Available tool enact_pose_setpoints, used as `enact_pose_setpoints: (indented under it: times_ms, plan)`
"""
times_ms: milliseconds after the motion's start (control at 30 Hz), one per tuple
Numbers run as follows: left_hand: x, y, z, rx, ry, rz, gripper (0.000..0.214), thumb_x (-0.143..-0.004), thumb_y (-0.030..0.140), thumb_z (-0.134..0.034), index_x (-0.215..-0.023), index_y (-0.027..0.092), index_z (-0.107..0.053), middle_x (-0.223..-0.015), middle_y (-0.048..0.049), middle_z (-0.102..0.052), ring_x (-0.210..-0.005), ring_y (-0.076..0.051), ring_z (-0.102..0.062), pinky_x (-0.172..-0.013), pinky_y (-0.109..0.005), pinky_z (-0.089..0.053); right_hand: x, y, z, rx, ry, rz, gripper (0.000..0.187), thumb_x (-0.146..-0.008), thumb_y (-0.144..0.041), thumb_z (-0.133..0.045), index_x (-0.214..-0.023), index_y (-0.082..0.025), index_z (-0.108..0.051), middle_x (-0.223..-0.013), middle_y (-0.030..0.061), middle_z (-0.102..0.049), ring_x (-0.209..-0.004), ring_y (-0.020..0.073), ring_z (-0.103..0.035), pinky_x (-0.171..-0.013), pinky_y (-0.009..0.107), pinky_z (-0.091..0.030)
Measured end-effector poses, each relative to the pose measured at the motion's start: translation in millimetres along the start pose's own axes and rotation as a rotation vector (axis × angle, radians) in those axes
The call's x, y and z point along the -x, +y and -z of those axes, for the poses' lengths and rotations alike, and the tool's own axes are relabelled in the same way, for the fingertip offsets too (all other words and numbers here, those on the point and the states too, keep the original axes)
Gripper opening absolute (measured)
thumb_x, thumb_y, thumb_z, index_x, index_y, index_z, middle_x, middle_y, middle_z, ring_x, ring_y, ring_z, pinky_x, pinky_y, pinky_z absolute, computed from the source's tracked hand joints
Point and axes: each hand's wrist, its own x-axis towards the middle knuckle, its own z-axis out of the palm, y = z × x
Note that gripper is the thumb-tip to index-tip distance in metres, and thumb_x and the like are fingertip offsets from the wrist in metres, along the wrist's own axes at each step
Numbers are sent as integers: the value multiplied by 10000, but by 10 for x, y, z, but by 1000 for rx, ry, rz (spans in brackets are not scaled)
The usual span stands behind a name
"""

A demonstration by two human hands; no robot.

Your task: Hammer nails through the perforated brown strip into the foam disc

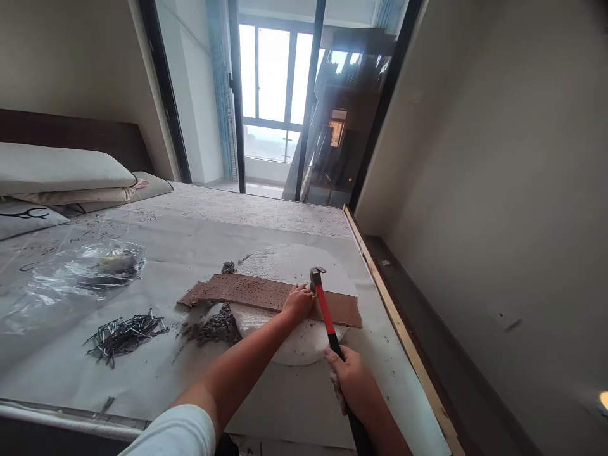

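My right hand [354,380] is wrapped round the black lower handle of a claw hammer [325,308] with a red upper shaft. The hammer's head is raised close beside the fingers of my left hand [300,303]. My left hand rests on a brown cardboard strip [256,291] dotted with many small holes. Its fingers are drawn together, and whatever they pinch is hidden. Beneath the strip lies a round white foam-like slab [304,351]. A heap of grey crumbly lumps [216,326] touches the strip's near side.
A pile of nails [126,335] lies to the left on the pale sheet [199,234] covering the bed. Behind it sits a clear plastic bag [90,272]. Pillows [61,171] are at the far left. A wooden edge [394,316] runs along the right.
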Motion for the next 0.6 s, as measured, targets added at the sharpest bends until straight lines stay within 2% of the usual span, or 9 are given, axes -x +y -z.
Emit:
enact_pose_setpoints:
  times_ms: [100,300,433,533,600]
  plan:
    - [0,11,25,2,-15,-11,248,-854,168,-419,-909,173,-661,-1047,-69,-651,-1096,-225,-501,-1025,-437,-285,1,29,-4,-9,23,55,322,-816,-499,-422,-677,-213,-374,-437,-98,-329,-260,59,-316,-257,195,-282]
    - [20,42,95,51,-57,51,259,-853,193,-422,-933,164,-668,-1059,-86,-654,-1118,-235,-501,-1036,-440,-281,-110,130,-28,30,-15,-36,315,-802,-480,-442,-658,-210,-367,-419,-91,-339,-245,67,-322,-244,204,-277]
    - [31,64,179,125,-49,37,292,-820,224,-459,-1036,169,-647,-1215,-104,-586,-1198,-268,-453,-1060,-469,-247,9,72,29,1,44,64,334,-799,-520,-433,-690,-206,-403,-443,-92,-328,-264,64,-322,-252,198,-281]
    - [4,7,250,350,-51,105,408,-729,228,-518,-1119,156,-617,-1284,-108,-537,-1232,-277,-430,-1068,-439,-264,101,18,73,-57,58,102,372,-784,-568,-432,-711,-203,-427,-437,-95,-319,-271,61,-307,-255,193,-274]
    - [-25,-65,289,606,-22,249,444,-707,228,-492,-1125,146,-616,-1239,-99,-576,-1205,-261,-467,-1039,-404,-326,76,29,74,-76,50,100,382,-779,-579,-430,-710,-203,-428,-438,-92,-331,-265,61,-306,-248,194,-266]
